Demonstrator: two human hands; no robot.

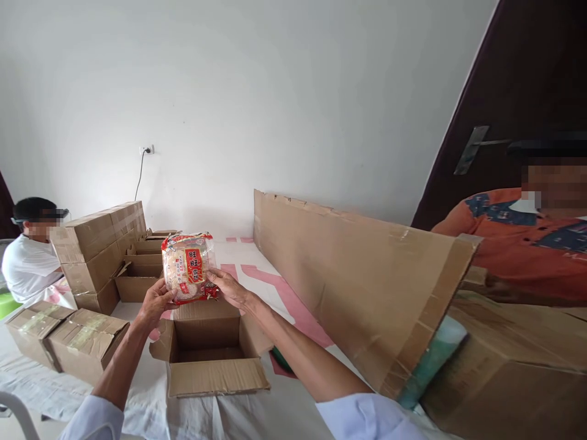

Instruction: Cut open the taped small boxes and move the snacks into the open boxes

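Note:
A red and clear bag of rice crackers (189, 269) is held up between my two hands, its printed front facing me. My left hand (158, 300) grips its lower left side, and my right hand (229, 288) pinches its right edge. Below the bag stands an open cardboard box (220, 376) with its flaps folded outward. The part of the box's inside that I can see shows only bare cardboard.
Closed boxes (87, 333) and a stack of taped boxes (96, 235) stand on the left, beside open boxes (140, 269). A long cardboard panel (358, 275) divides the cloth-covered table. One person (30, 263) sits left, another (499, 250) right, near a large box (513, 360).

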